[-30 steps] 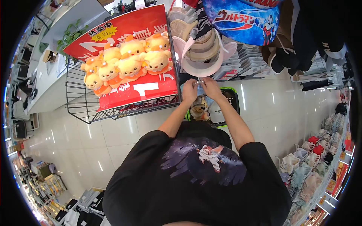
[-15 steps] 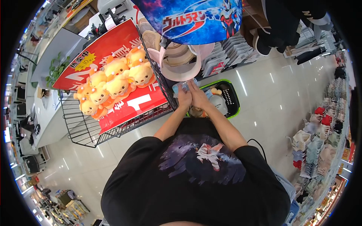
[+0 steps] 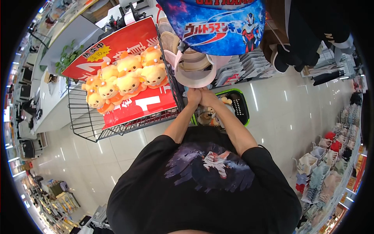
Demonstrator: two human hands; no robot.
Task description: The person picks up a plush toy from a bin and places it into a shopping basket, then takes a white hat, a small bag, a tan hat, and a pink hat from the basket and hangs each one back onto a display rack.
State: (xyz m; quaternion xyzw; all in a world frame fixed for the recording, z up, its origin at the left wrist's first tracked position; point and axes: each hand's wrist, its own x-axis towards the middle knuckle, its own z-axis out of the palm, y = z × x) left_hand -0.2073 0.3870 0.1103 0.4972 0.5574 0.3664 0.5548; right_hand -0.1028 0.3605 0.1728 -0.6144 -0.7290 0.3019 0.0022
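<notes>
My left hand (image 3: pixel 193 96) and my right hand (image 3: pixel 208 97) are close together in front of a pale pink sun visor (image 3: pixel 195 80). Both are closed around a light blue, clear-looking packet (image 3: pixel 185 94), of which little shows; the fingertips are mostly hidden beyond the hands, near the visor's brim. Just below my right forearm stands a black shopping basket with a green rim (image 3: pixel 248 113). A round pale item and small plush-like things lie in it, partly covered by my arm.
Left of my hands, a black wire rack (image 3: pixel 83 130) bears several yellow-orange plush toys (image 3: pixel 130 82) on a red sign (image 3: pixel 156 102). A blue Ultraman cap (image 3: pixel 222 27) hangs ahead. Packaged goods (image 3: pixel 237 70) sit beyond the basket. Hanging garments (image 3: pixel 321 163) line the right side.
The view has shifted, so the rack and cap appear farther right. My hands have moved closer under the visor's brim, and the light blue packet is now mostly hidden.
</notes>
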